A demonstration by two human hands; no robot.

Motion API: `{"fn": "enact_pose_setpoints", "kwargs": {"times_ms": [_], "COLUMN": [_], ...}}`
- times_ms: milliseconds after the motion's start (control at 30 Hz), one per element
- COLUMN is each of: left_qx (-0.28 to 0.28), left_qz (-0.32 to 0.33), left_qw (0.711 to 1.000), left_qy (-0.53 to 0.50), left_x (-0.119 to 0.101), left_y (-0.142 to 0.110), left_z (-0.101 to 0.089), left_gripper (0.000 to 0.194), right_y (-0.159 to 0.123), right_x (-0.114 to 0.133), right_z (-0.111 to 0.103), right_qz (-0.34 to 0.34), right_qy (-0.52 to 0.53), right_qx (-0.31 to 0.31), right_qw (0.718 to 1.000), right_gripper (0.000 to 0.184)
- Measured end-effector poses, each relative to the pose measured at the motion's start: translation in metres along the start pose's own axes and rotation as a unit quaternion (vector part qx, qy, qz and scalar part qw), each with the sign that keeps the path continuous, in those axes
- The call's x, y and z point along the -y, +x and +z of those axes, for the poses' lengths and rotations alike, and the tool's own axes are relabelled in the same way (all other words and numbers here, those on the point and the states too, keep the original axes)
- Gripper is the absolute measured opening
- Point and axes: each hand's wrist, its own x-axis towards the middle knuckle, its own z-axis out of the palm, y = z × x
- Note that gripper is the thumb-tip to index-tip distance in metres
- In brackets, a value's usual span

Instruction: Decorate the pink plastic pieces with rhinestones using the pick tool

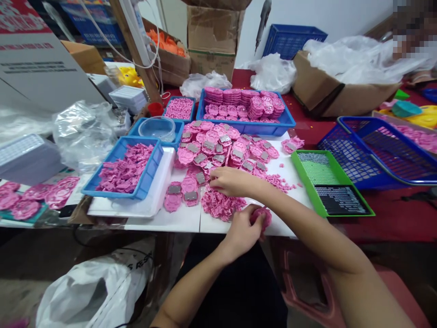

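My left hand [243, 230] is at the table's front edge, its fingers closed around a pink plastic shell part [265, 219]. My right arm crosses above it. The right hand [221, 181] is at the pile's near side, fingertips pinched together beside a heap of small pink plastic pieces [221, 205]; whatever is between them is too small or hidden to tell. Behind it spreads a large pile of pink plastic casings [208, 141], many with grey rectangular plates on them. A few such casings [190, 185] lie flat to the left of the heap. Loose small pink bits [278, 183] are scattered to the right.
A blue tray of pink parts [128, 169] stands at left. Behind the pile is a blue tray of stacked pink casings [247, 108]. On the right are a green tray of screws [316, 175] and a blue basket [372, 152]. An electric screwdriver [263, 20] hangs at the back.
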Motion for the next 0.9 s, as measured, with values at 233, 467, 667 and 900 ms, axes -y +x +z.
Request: {"fn": "enact_pose_setpoints", "kwargs": {"times_ms": [233,467,667,900], "left_qx": [-0.006,-0.015,-0.010,-0.015], "left_qz": [0.014,-0.001,-0.002,-0.011], "left_qw": [1.000,1.000,0.999,0.999], "left_qy": [-0.006,-0.027,-0.033,-0.027], "left_x": [-0.007,-0.007,-0.007,-0.006], "left_y": [-0.003,-0.004,-0.003,-0.004], "left_z": [0.000,0.001,-0.001,-0.002], "left_gripper": [0.027,0.026,0.028,0.034], "right_y": [-0.017,-0.080,-0.118,-0.126], "right_x": [-0.002,0.001,-0.001,0.002], "right_z": [0.002,0.002,0.024,0.042], "right_qz": [0.037,0.199,0.289,0.340], "right_qy": [0.104,0.460,0.539,0.546], "right_qx": [-0.131,-0.340,-0.478,-0.522], "right_qw": [0.985,0.796,0.630,0.561], "right_gripper": [0.021,0.012,0.015,0.019]}}
